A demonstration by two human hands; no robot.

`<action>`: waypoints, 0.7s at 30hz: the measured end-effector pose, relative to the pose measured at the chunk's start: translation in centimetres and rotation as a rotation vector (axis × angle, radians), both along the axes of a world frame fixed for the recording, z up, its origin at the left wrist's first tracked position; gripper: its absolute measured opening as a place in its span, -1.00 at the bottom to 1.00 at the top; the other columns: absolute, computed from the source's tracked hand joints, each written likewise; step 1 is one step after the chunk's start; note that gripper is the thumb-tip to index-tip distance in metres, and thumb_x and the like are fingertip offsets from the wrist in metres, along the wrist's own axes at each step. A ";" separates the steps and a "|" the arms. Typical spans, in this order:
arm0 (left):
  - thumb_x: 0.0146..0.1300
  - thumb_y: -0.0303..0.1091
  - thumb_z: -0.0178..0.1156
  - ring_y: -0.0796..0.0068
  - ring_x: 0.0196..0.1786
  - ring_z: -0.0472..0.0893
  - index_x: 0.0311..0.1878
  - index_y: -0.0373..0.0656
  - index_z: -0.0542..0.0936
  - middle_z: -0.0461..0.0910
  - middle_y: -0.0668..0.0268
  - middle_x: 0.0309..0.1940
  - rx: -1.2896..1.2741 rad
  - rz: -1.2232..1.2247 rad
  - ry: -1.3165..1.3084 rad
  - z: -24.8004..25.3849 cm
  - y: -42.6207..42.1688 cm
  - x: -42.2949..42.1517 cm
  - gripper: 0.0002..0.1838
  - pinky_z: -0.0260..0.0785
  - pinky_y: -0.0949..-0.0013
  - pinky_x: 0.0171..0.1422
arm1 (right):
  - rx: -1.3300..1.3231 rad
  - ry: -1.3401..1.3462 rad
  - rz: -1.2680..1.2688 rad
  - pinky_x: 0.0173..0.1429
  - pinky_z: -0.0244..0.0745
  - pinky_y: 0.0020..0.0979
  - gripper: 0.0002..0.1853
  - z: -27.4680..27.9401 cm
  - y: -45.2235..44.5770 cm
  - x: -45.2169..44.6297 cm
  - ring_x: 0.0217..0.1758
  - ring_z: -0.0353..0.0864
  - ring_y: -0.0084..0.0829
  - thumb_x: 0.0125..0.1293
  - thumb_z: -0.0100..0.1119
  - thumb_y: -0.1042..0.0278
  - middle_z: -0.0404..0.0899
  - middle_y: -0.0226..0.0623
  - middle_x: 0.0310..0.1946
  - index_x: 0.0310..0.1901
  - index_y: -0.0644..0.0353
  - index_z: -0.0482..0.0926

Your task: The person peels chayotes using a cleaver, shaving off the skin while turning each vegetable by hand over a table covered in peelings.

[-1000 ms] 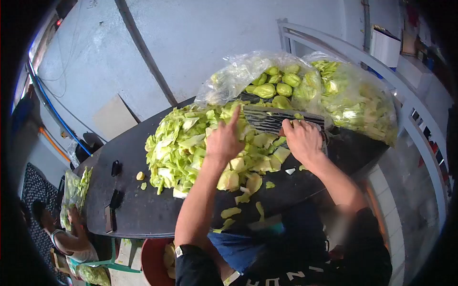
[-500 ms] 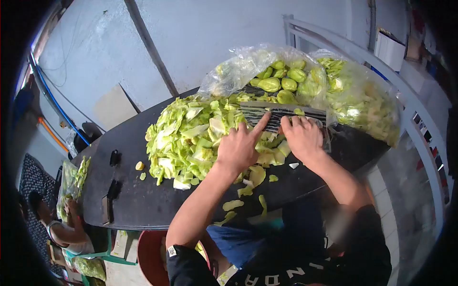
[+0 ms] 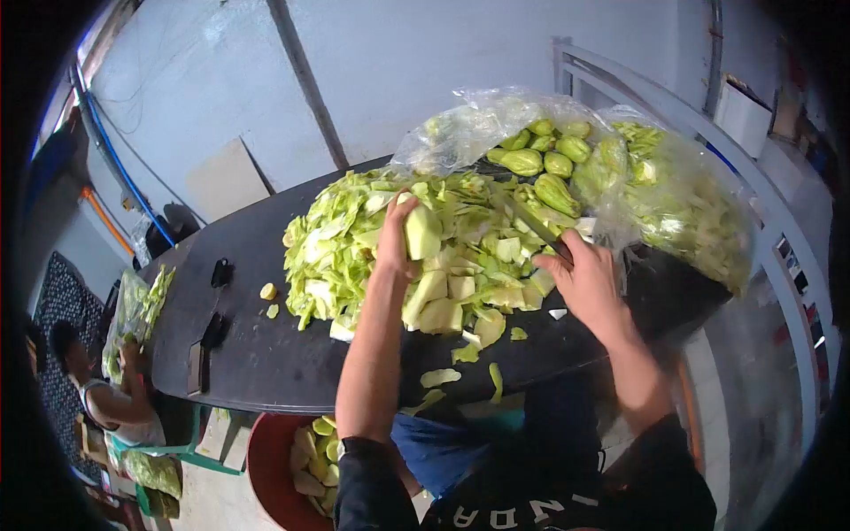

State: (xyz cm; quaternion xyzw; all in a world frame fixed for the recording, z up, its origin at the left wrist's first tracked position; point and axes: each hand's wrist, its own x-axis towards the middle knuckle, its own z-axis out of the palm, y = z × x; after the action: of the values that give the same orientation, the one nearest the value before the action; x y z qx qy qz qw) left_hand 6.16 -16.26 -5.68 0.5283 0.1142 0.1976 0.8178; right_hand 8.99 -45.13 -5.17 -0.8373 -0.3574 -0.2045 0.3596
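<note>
My left hand [image 3: 396, 232] is wrapped round a peeled pale green vegetable [image 3: 422, 232], held over the left part of a large pile of cut pieces and peelings [image 3: 341, 243]. In my right hand [image 3: 586, 274] is the handle of a knife [image 3: 540, 227], its blade pointing up and left over the right side of the pile. Just beyond the blade lies an unpeeled green vegetable [image 3: 555, 193]. Larger pale chunks [image 3: 440, 315] lie at the near edge of the pile, below my left hand.
Clear plastic bags of whole vegetables [image 3: 522, 161] and of cut greens [image 3: 686, 212] stand at the back right of the dark table [image 3: 266, 358]. A red bucket [image 3: 270, 469] with pale pieces is below. Another person [image 3: 119, 403] sits at the left, hands by a bag. A railing runs at right.
My left hand has left the blade and now holds a peeled vegetable. The knife, earlier broadside and flat over the pile, is now turned edge-on in my right hand. The view has shifted slightly.
</note>
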 end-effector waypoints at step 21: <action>0.28 -0.02 0.03 0.28 -0.17 0.61 -0.09 -0.11 0.53 0.62 0.27 -0.23 -0.768 0.017 -0.342 -1.4 -3.9 0.8 -0.64 0.49 0.14 -0.01 | 0.377 -0.075 0.262 -0.50 0.47 -0.23 -0.84 -1.9 9.6 -4.0 -0.57 0.64 -0.13 0.31 0.24 0.43 0.57 -0.10 -0.58 -0.30 0.32 0.48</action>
State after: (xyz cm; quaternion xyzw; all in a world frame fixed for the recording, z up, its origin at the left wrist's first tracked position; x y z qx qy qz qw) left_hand 6.94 -20.20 -7.13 0.1440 0.0464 0.2321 0.9608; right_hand 4.96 -35.50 -7.08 -0.6936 -0.4318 -0.2502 0.5195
